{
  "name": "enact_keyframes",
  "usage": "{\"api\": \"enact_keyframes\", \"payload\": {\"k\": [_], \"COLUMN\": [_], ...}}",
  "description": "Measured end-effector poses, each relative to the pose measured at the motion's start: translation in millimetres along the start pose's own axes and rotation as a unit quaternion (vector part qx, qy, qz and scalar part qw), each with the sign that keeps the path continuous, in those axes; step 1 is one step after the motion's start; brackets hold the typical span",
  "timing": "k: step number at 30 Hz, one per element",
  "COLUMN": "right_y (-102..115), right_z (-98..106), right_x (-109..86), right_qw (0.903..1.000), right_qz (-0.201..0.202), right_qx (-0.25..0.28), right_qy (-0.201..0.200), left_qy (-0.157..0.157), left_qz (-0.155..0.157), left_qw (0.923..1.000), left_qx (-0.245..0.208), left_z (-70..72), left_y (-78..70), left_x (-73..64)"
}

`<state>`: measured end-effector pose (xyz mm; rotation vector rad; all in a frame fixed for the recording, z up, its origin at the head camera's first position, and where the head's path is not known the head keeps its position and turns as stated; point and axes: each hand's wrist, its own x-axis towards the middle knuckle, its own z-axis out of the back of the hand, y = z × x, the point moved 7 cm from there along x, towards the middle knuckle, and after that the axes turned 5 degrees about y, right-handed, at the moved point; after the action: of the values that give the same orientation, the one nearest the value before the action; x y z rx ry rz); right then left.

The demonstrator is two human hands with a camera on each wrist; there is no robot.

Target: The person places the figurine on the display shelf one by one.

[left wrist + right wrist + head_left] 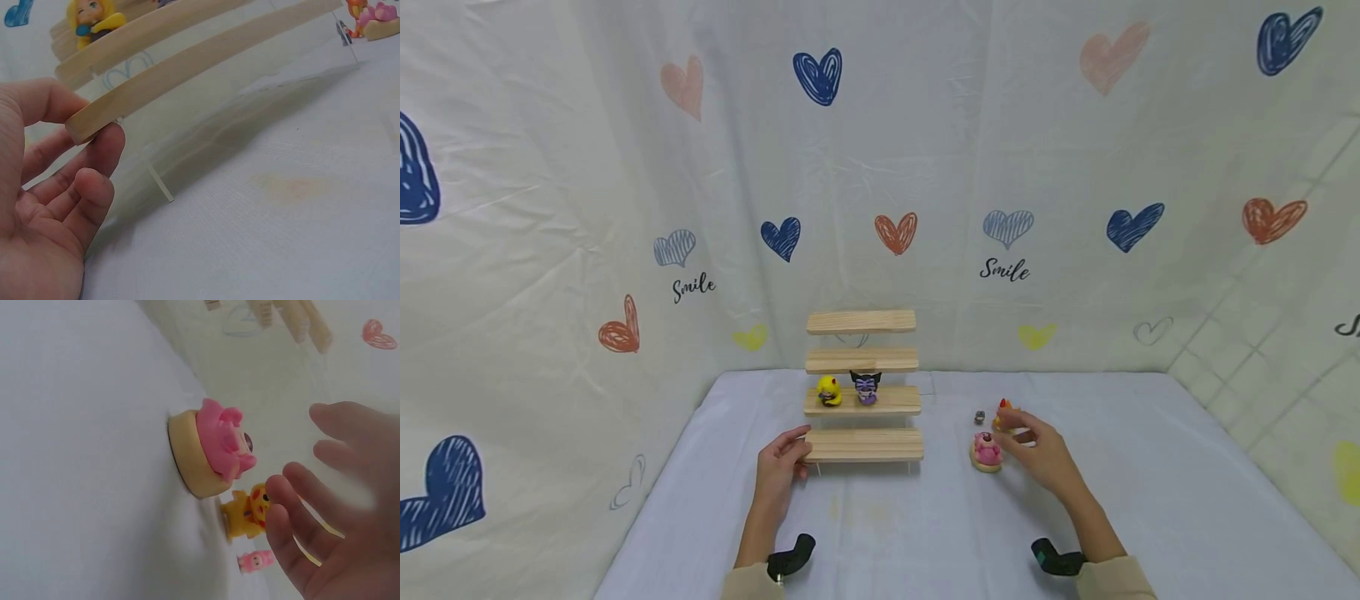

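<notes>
My left hand (781,467) pinches the left end of the lowest wooden shelf board (863,446), thumb above and fingers below. In the left wrist view that board (187,65) lies between thumb and fingertips. My right hand (1037,450) hovers beside a pink bear figurine (987,450) on a round beige base. Its fingers (315,500) are spread loosely, with nothing held between them. Partly behind this hand stands a yellow figurine (245,512) with red cheeks. A small pink figure (256,560) shows farther along in the right wrist view.
A yellow-haired figurine (828,391) and a black-hooded purple figurine (867,388) stand on the second board from below. Two more boards (861,322) rise behind. A tiny grey figure (980,416) stands left of the yellow one. A heart-patterned curtain (940,167) backs the white-covered table (887,542).
</notes>
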<state>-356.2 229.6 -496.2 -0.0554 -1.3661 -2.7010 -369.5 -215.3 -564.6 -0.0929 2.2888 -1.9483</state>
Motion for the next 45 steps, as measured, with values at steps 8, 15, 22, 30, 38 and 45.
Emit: {"api": "enact_keyframes", "payload": {"k": [8,15,22,30,38,45], "right_y": [-11,-18,-20,-24,-30,-30], "right_z": [-8,-15,-21,-27,-31,-31], "right_x": [0.4,-0.8,-1.3,1.1,3.6,4.5], "right_qw": [0.9989,0.9977,0.9965,0.9968,0.9953,0.9951], "right_qz": [-0.017,-0.035,-0.045,-0.039,-0.065,-0.069], "right_qx": [-0.014,-0.009,-0.024,-0.030,-0.037,-0.041], "right_qy": [0.040,0.057,0.066,0.063,0.061,0.058], "left_qy": [0.001,0.004,0.006,0.007,0.006,0.004], "left_qz": [-0.003,-0.005,-0.005,-0.007,-0.002,-0.002], "left_qw": [1.0000,1.0000,1.0000,1.0000,1.0000,1.0000], "left_qx": [0.003,-0.001,-0.002,-0.002,0.000,0.000], "left_z": [0.1,-0.6,-0.7,-0.5,0.0,-0.8], "left_y": [-1.9,-1.8,-1.2,-1.3,-0.7,-1.9], "left_x": [-0.9,-1.6,-1.5,-1.4,-1.1,-2.0]}}
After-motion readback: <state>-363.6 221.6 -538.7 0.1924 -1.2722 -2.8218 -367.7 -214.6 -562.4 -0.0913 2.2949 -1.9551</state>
